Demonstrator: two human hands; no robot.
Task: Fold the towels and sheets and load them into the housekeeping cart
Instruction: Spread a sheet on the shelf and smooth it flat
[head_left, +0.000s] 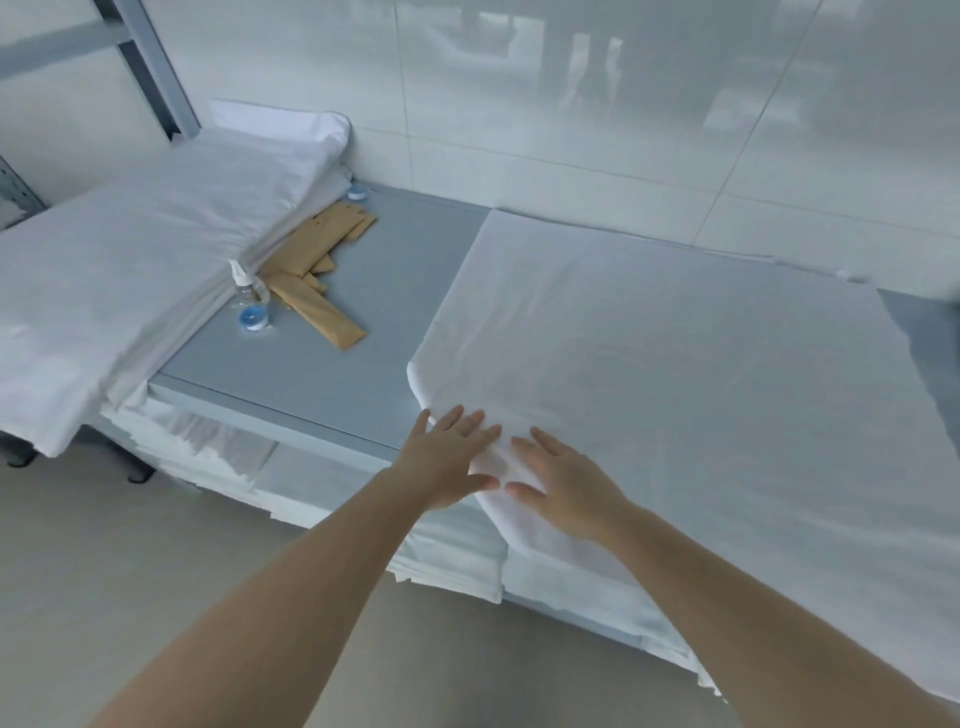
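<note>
A big white sheet lies flat on the right part of the gray bench, and its near side hangs over the front edge. Both hands press on its near left corner — the left hand and the right hand lie flat with fingers straight, holding nothing. Bare gray bench top shows between the sheet and a pile of white linens at the left end. By that pile lie brown paper packets and a small spray bottle.
</note>
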